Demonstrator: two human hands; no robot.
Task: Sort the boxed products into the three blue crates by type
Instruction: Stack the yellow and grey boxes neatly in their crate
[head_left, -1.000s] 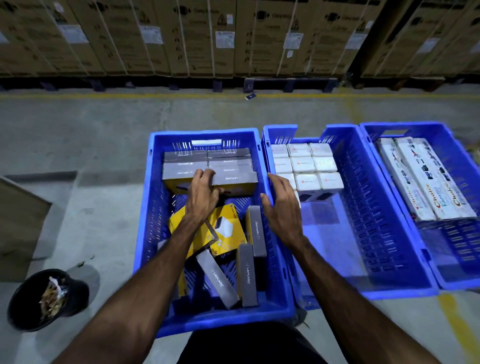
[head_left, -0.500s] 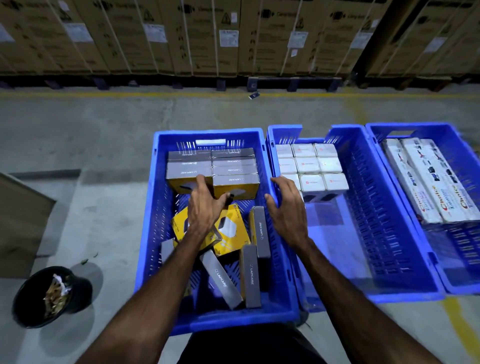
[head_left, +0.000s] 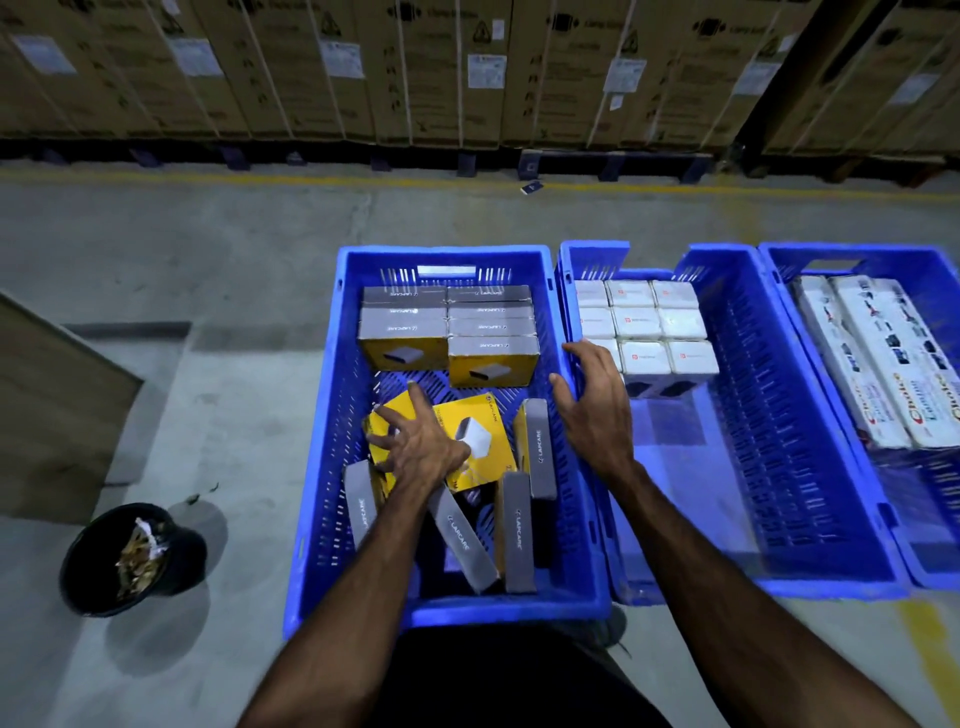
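Three blue crates stand side by side on the floor. The left crate (head_left: 447, 255) has a neat row of grey-topped yellow boxes (head_left: 447, 325) at its far end and several loose ones nearer me. My left hand (head_left: 421, 441) is down among the loose ones, its fingers clawed over the edge of a yellow box (head_left: 378, 427). Beside it lies another yellow box (head_left: 485, 431), flat and face up. My right hand (head_left: 597, 410) hovers open over the rim between the left and middle crates. Small white boxes (head_left: 639, 322) fill the middle crate's (head_left: 753, 415) far end. Long white cartons (head_left: 883, 364) lie in the right crate (head_left: 883, 255).
A black bin (head_left: 130, 561) with scraps stands on the floor at lower left, next to a brown cardboard piece (head_left: 52, 405). Tall strapped cartons on pallets (head_left: 467, 67) line the back, behind a yellow floor line. The near half of the middle crate holds nothing.
My left hand drew back from the stacked row toward me and came down on a loose yellow box. My right hand stayed near the crate rim, fingers opening a little.
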